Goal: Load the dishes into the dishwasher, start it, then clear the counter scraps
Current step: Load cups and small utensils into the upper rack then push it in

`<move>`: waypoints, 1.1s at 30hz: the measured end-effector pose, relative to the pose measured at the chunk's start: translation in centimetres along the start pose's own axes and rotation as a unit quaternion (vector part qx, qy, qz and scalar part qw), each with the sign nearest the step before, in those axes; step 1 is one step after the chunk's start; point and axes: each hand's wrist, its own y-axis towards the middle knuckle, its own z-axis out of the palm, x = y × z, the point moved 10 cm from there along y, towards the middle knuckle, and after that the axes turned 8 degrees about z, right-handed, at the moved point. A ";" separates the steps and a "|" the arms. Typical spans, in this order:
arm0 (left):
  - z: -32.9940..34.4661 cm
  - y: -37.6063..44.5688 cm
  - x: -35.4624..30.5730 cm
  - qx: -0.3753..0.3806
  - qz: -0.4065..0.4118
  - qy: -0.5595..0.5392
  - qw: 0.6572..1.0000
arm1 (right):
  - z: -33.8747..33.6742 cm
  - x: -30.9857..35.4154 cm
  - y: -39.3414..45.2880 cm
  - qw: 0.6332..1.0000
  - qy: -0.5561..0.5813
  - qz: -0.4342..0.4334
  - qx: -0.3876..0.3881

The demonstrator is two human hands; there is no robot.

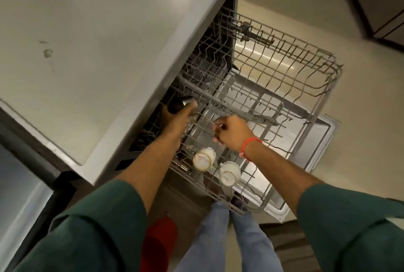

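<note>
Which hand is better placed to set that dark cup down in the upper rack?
Left. The left hand already holds the dark cup over the upper rack, beside the counter edge. The right hand is curled on the rack wires, away from the cup.

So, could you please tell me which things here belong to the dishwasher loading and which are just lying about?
Part of the job:
- upper rack
- two white cups in it
- dark steel cup, held by left hand
- right hand, at the rack wires
- open dishwasher door

Just lying about:
- red object on the floor
- countertop
</note>
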 end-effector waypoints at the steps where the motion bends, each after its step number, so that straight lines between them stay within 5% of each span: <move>1: 0.0 1.2 0.4 -0.011 -0.002 0.005 1.000 | 0.4 -0.3 0.9 1.000 0.006 0.006 -0.005; 8: 1.9 9.0 2.8 -0.022 0.006 0.121 0.992 | -0.1 -4.9 2.2 0.995 0.076 0.042 -0.051; 33: 3.4 7.9 0.8 -0.086 0.032 0.376 0.922 | -2.6 -6.9 2.2 0.990 0.125 0.031 -0.058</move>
